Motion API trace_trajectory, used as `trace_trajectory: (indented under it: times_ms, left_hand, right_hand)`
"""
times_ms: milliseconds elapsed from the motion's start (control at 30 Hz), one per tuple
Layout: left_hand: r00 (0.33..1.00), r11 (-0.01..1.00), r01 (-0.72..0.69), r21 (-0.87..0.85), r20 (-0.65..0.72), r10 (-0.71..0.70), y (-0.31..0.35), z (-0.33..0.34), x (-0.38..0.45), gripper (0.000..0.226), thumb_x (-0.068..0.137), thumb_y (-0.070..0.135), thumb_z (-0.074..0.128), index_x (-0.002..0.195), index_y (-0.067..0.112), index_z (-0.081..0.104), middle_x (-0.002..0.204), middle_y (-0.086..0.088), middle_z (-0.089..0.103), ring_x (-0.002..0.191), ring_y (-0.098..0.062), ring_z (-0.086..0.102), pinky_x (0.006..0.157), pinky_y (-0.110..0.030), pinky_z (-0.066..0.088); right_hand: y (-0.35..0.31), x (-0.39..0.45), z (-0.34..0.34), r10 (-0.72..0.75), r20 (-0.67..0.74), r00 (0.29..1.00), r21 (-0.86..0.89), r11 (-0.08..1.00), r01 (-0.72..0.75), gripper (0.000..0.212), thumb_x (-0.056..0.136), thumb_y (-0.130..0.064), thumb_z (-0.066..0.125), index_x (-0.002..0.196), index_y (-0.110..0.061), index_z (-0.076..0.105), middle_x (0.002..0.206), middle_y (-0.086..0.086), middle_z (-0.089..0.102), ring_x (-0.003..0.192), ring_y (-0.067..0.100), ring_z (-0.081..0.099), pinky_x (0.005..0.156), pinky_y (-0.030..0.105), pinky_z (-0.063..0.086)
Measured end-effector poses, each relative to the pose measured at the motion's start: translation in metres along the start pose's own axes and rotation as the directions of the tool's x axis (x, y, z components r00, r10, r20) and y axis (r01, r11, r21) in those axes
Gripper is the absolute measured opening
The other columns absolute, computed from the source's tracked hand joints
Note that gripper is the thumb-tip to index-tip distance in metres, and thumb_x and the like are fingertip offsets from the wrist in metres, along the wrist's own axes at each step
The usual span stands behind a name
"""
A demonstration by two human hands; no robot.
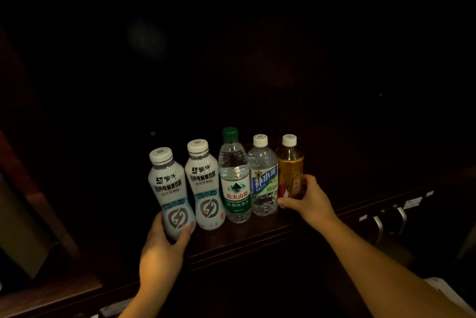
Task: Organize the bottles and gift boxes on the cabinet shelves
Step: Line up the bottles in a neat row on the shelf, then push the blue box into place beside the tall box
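Five bottles stand up in a row on the shelf [257,230]. The left hand [164,248] wraps its fingers round the end white bottle [170,194]. The right hand [306,199] seems to hold the tea bottle [289,168] at the other end.

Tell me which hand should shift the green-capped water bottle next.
Neither is free: the left hand grips the leftmost white bottle, the right hand the amber tea bottle. The green-capped bottle stands midway; probably the right.

Dark wooden cabinet shelf [257,234] crosses lower centre of frame. Five bottles upright in close row near front edge, left to right: white bottle [170,194], second white bottle [204,186], green-capped water bottle [235,176], blue-labelled clear bottle [263,176], amber tea bottle [290,167].
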State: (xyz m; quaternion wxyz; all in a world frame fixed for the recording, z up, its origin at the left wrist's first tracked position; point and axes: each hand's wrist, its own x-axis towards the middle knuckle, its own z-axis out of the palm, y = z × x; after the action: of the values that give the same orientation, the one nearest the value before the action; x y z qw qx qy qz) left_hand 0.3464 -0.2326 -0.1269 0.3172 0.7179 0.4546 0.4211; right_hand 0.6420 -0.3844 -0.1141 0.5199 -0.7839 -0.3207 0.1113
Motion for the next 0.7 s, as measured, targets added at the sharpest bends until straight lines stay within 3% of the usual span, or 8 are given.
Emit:
trace_trajectory:
  times_ms: [167, 267, 367, 467, 600, 700]
  left_hand:
    - [1.000, 1.000, 0.005, -0.012, 0.023, -0.005, 0.003, -0.002, -0.002, 0.051, 0.073, 0.056, 0.068, 0.116, 0.045, 0.042, 0.093, 0.027, 0.055, 0.085, -0.002, 0.055, 0.064, -0.021, 0.043]
    - [0.998, 1.000, -0.003, -0.021, 0.067, 0.005, 0.005, -0.004, -0.005, 0.054, 0.075, 0.049, 0.070, 0.121, 0.039, 0.044, 0.111, 0.016, 0.062, 0.098, -0.007, 0.059, 0.078, -0.027, 0.048]
    - [0.997, 1.000, 0.000, 0.003, 0.077, 0.000, 0.008, -0.017, -0.008, 0.080, 0.074, 0.041, 0.075, 0.140, 0.014, 0.038, 0.131, -0.007, 0.058, 0.114, -0.020, 0.058, 0.092, -0.026, 0.045]
    - [0.989, 0.999, -0.010, -0.053, 0.148, 0.018, 0.012, -0.044, -0.013, 0.083, 0.075, 0.038, 0.075, 0.143, 0.012, 0.034, 0.138, -0.004, 0.051, 0.125, -0.015, 0.049, 0.097, -0.017, 0.034]
    - [0.955, 0.975, 0.036, -0.217, 0.294, 0.030, 0.005, -0.105, -0.026, 0.077, 0.076, 0.040, 0.073, 0.142, 0.021, 0.037, 0.137, 0.001, 0.052, 0.119, -0.003, 0.048, 0.101, -0.024, 0.039]
    - [0.961, 0.965, 0.017, -0.261, 0.271, 0.057, -0.014, -0.171, -0.030, 0.071, 0.076, 0.041, 0.072, 0.138, 0.024, 0.042, 0.130, 0.003, 0.056, 0.113, -0.001, 0.051, 0.097, -0.022, 0.042]
  right_hand:
    - [0.002, 0.001, 0.003, 0.013, -0.033, 0.999, 0.010, 1.000, -0.012, 0.089, 0.057, -0.040, 0.091, 0.129, -0.022, 0.043, 0.094, -0.025, 0.052, 0.086, -0.003, 0.051, 0.067, 0.015, 0.037]
    - [0.010, -0.001, 0.007, 0.023, -0.078, 0.997, 0.017, 1.000, -0.022, 0.092, 0.053, -0.040, 0.092, 0.130, -0.024, 0.045, 0.095, -0.026, 0.052, 0.086, -0.003, 0.051, 0.067, 0.014, 0.036]
    - [0.003, -0.010, 0.006, 0.011, -0.141, 0.990, -0.034, 0.999, -0.016, 0.090, 0.050, -0.045, 0.091, 0.128, -0.023, 0.050, 0.117, -0.004, 0.064, 0.104, 0.019, 0.060, 0.077, 0.029, 0.047]
    - [-0.017, -0.028, 0.003, 0.011, -0.260, 0.966, -0.218, 0.973, -0.070, 0.101, 0.058, -0.055, 0.084, 0.139, -0.013, 0.042, 0.133, 0.015, 0.057, 0.114, 0.034, 0.058, 0.087, 0.048, 0.049]
    - [-0.069, -0.072, 0.019, -0.103, -0.285, 0.953, -0.276, 0.961, 0.021, 0.059, 0.066, -0.061, 0.076, 0.109, -0.025, 0.057, 0.106, 0.007, 0.068, 0.084, 0.024, 0.061, 0.069, 0.041, 0.051]
    - [-0.119, -0.116, 0.057, -0.158, -0.246, 0.956, -0.249, 0.964, 0.095, 0.056, 0.072, -0.062, 0.071, 0.113, -0.027, 0.057, 0.111, 0.005, 0.067, 0.091, 0.026, 0.063, 0.075, 0.043, 0.052]
